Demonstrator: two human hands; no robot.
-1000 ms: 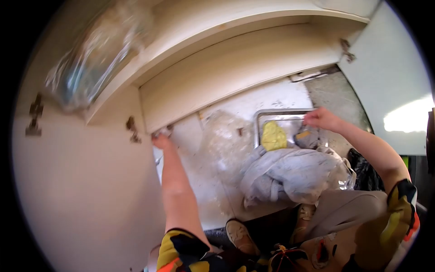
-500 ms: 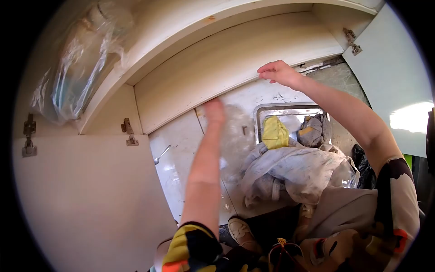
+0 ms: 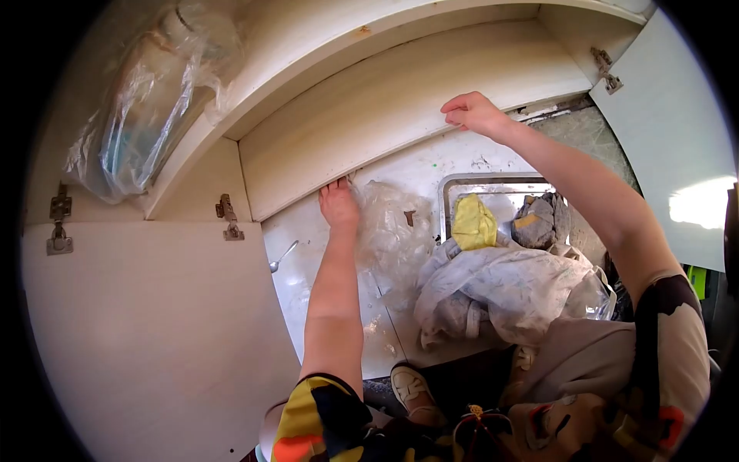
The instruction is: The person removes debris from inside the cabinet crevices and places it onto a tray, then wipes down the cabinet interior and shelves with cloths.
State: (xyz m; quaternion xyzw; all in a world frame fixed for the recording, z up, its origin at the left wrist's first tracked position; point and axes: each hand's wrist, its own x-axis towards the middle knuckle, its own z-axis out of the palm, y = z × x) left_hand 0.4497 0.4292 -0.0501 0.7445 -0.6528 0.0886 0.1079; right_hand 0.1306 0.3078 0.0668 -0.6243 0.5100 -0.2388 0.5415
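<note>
My left hand (image 3: 339,204) reaches down to the white countertop (image 3: 304,219), at the lower front edge of the cabinet. Its fingers are stretched out and their tips are partly hidden by that edge; I see nothing held in it. Right beside it lies a crumpled clear plastic bag (image 3: 389,231) with a small brown piece (image 3: 409,218) on it. My right hand (image 3: 473,115) hangs in front of the cabinet shelf (image 3: 369,92), fingers loosely bent and thumb apart, with nothing visible in it.
A metal sink (image 3: 454,185) holds a yellow cloth (image 3: 473,223) and a grey cloth (image 3: 539,222). A whitish cloth (image 3: 516,292) drapes over its front. A spoon (image 3: 285,256) lies at left. Open cabinet doors (image 3: 138,323) flank me; a plastic-wrapped bundle (image 3: 146,123) sits upper left.
My left hand, blurred before, has shifted slightly left and down, away from the plastic bag, and now shows sharply. My right hand stays nearly in place. The whole view has shifted slightly.
</note>
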